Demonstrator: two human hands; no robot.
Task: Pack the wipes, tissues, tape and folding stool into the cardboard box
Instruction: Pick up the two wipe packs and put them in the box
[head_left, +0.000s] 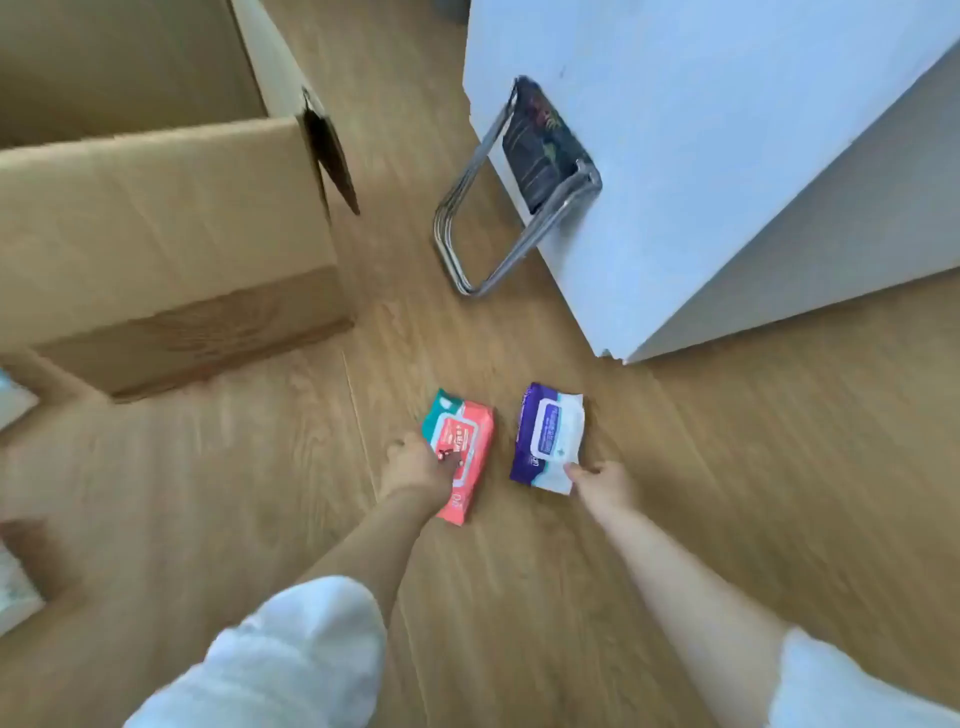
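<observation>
Two wipes packs lie side by side on the wooden floor. My left hand (418, 467) grips the near left edge of the red and teal pack (467, 441). My right hand (605, 483) pinches the near corner of the purple and white pack (550, 434). The open cardboard box (171, 249) stands at the left, its flaps up. A folded stool (519, 182) with a chrome frame and dark seat leans against the white cabinet beyond the packs. No tape or tissues can be made out.
A white cabinet (701, 156) fills the upper right, its corner close to the purple pack. Blurred pale items (15, 400) sit at the left edge. Wooden floor (779, 441) stretches to the right.
</observation>
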